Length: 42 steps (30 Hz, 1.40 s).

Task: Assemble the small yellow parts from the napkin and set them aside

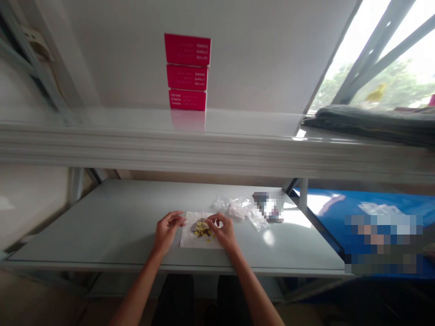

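from the head view, my left hand (167,229) sits at the left edge of a white sheet (190,241) on the grey table (112,217), fingers loosely curled and apart, holding nothing. my right hand (222,231) rests on the sheet's right side, fingertips drawn together at a pile (202,228) of small yellow and dark bits in the middle of the sheet; i cannot tell whether they pinch one. clear bags (238,208) lie just beyond. red boxes (187,72) are stacked on the shelf (136,136) above, a dark cloth (374,122) to their right.
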Each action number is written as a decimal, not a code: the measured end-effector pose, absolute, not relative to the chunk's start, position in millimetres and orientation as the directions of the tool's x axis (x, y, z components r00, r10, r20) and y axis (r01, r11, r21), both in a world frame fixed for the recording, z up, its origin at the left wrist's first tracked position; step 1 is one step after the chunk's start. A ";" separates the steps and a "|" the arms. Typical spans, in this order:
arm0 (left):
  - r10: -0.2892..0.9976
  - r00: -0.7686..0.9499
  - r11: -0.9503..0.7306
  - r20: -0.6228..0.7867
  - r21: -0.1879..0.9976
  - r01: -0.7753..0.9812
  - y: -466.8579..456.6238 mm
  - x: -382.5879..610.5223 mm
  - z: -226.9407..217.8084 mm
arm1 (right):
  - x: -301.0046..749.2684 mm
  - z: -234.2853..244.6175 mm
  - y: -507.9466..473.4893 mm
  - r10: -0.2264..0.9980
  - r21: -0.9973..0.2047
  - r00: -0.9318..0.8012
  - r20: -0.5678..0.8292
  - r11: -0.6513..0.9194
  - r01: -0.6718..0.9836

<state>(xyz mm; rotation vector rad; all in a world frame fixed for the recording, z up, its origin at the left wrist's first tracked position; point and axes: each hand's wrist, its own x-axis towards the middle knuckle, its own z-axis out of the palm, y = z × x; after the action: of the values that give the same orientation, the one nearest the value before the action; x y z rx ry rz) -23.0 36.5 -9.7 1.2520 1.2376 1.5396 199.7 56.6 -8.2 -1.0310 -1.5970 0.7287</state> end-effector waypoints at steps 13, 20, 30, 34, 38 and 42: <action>0.941 -0.247 -0.261 0.233 0.961 -0.091 34.6 -22.3 -16.4 | 197.2 -10.6 53.2 0.899 -0.869 -0.176 0.402 0.435 0.236; 0.977 -0.052 -0.205 0.208 0.977 0.058 27.5 -22.3 -6.3 | 197.6 -10.7 54.7 0.904 -0.876 -0.120 0.409 0.426 0.226; 0.749 -0.043 -0.517 0.661 0.624 0.585 23.6 -20.2 -5.9 | 196.7 -6.5 50.0 0.876 -0.855 -0.170 0.451 0.478 0.199; 0.671 0.107 -0.613 0.734 0.468 0.636 19.9 -17.9 0.0 | 191.2 -2.8 44.7 0.820 -0.815 -0.324 0.471 0.545 0.197; 0.684 0.099 -0.585 0.722 0.463 0.666 19.9 -18.5 0.9 | 190.0 -0.2 42.7 0.813 -0.790 -0.308 0.494 0.568 0.233; 0.719 0.091 -0.559 0.689 0.495 0.665 23.0 -19.8 -4.1 | 189.1 3.2 39.5 0.784 -0.771 -0.376 0.494 0.594 0.228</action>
<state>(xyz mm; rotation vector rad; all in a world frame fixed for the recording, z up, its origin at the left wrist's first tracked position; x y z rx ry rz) -19.8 23.0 -4.1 2.2791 1.4470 1.4958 189.1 39.5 3.2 -0.8118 -1.9022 0.7608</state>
